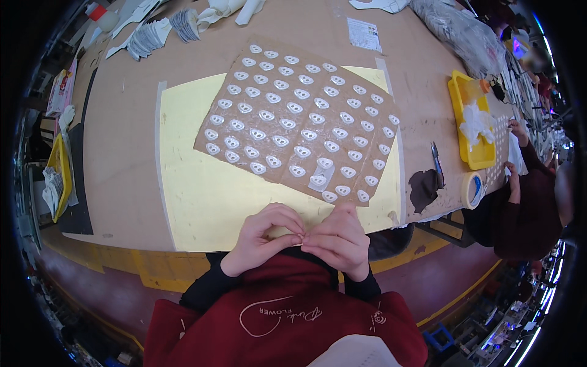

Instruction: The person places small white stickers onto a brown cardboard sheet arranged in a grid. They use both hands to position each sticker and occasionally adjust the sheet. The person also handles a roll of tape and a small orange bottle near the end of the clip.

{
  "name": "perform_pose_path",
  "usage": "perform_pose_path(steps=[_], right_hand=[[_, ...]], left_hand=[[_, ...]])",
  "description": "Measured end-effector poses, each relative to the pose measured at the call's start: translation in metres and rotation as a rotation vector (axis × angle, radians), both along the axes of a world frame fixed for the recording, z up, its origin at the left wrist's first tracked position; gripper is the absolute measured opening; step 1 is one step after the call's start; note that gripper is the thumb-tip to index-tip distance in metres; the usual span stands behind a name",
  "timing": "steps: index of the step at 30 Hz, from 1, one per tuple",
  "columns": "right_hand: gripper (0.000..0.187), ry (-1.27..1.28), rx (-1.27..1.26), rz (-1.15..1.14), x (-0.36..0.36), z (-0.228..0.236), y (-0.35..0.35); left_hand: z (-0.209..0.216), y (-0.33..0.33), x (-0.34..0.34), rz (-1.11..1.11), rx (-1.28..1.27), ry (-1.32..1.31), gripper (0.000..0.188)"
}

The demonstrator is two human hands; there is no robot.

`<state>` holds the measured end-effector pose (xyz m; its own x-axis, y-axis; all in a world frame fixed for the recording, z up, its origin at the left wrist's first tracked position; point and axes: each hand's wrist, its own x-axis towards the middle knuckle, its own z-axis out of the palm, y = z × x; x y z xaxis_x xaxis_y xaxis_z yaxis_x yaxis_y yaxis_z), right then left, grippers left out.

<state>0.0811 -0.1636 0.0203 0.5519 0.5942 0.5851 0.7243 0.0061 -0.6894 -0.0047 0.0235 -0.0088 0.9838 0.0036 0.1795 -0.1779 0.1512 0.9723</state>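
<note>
Cardboard: brown corrugated cardboard sheet [298, 122] carrying rows of small white oval pieces, lying on the pale yellow mat [202, 196] at twelve o'clock from the hands.
Long axis: the sheet's longer side runs from about ten o'clock to four o'clock, and its near corner points to five o'clock.
Left hand: left hand [262, 235] curled, fingertips pinched against the right's; whatever sits between them is too small to tell.
Right hand: right hand [338, 240] closed likewise, thumb and forefinger meeting the left at the near edge of the surface [122, 153].
Doing it well: my judgement is that a light fingertip pinch, with both wrists braced low, suits such a tiny piece.
Nearby: yellow plastic tray [468, 122] and roll of tape [472, 189] at three o'clock, beside another person's hand [512, 174].
</note>
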Motion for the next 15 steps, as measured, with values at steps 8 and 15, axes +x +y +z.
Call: perform_pose_path(steps=[8, 15], right_hand=[[0.03, 0.04, -0.023, -0.026, -0.002, -0.006, -0.004], [0.028, 0.079, -0.035, 0.051, 0.002, -0.005, -0.005]], left_hand=[[-0.004, 0.002, -0.012, -0.1, -0.439, 0.197, 0.04], [0.007, -0.002, -0.002, -0.14, -0.167, 0.188, 0.036]])
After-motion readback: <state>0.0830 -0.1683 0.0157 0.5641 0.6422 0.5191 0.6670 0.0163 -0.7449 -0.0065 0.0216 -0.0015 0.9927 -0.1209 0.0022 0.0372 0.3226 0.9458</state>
